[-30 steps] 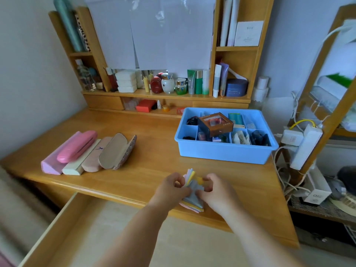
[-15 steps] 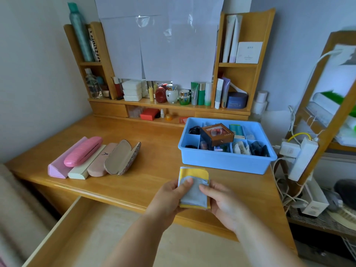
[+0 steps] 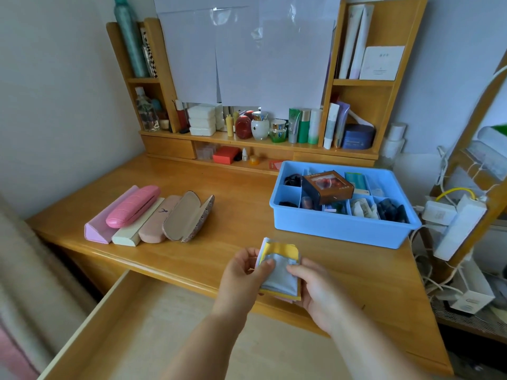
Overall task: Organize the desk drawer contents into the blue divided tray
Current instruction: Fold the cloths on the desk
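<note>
Head view: left hand and right hand both pinch a cloth stack, grip closed on it, above the near counter edge. Tray sits far right, nearly full. Advice: square the stack, slot it upright into a free compartment.

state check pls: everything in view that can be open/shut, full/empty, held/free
desk drawer: pulled open, visible floor bare
blue divided tray: on the desk, several compartments filled
brown box: closed, resting across the tray dividers
patterned glasses case: lid open
pink glasses case: closed
stack of cloths: held above the desk edge
left hand: pinching the stack
right hand: gripping the stack
</note>
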Demonstrator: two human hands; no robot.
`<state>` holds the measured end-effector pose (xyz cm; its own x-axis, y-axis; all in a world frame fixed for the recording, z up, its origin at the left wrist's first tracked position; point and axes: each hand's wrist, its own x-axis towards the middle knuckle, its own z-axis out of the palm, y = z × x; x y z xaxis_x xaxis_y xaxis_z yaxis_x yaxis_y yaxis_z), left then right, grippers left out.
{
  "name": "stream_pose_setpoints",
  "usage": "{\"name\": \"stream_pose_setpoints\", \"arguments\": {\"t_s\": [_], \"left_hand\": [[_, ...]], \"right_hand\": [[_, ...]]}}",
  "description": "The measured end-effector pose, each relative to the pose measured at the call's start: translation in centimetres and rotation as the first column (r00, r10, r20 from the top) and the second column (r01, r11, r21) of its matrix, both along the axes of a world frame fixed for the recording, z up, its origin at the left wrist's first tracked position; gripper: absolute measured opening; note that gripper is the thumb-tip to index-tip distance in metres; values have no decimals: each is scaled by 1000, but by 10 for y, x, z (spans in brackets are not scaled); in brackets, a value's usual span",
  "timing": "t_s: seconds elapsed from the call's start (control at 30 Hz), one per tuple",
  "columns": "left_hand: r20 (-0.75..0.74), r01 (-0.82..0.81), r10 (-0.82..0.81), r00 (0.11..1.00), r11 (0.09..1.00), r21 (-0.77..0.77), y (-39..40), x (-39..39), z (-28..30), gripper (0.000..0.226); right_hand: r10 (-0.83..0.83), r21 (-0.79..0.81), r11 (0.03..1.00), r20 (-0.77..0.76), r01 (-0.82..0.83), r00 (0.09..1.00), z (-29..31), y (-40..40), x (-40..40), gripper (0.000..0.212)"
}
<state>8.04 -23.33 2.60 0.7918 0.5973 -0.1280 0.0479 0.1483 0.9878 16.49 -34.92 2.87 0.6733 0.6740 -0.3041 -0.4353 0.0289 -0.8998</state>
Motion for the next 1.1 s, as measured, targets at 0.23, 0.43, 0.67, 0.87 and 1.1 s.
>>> {"name": "stream_pose_setpoints", "arguments": {"t_s": [0.23, 0.43, 0.67, 0.87, 1.1], "left_hand": [[-13, -314, 372, 928, 800, 511, 49, 4, 3, 5], [-252, -159, 524, 814, 617, 771, 123, 10, -9, 55], [-211, -183, 519, 828, 606, 774, 136, 10, -23, 17], [-93, -154, 336, 937, 637, 755, 79, -36, -29, 13], [-107, 34, 41, 993, 781, 624, 22, -65, -29, 18]], "right_hand": [[-81, -159, 982, 121, 100, 989, -11, 8, 21, 16], [-26, -214, 974, 211, 72, 977, -31, -10, 27, 11], [-24, -15, 1000, 69, 25, 997, -30, -20, 31, 17], [-58, 148, 986, -144, 79, 988, -25, -33, 30, 32], [-127, 131, 979, -210, 157, 969, -18, -56, 20, 19]]}}
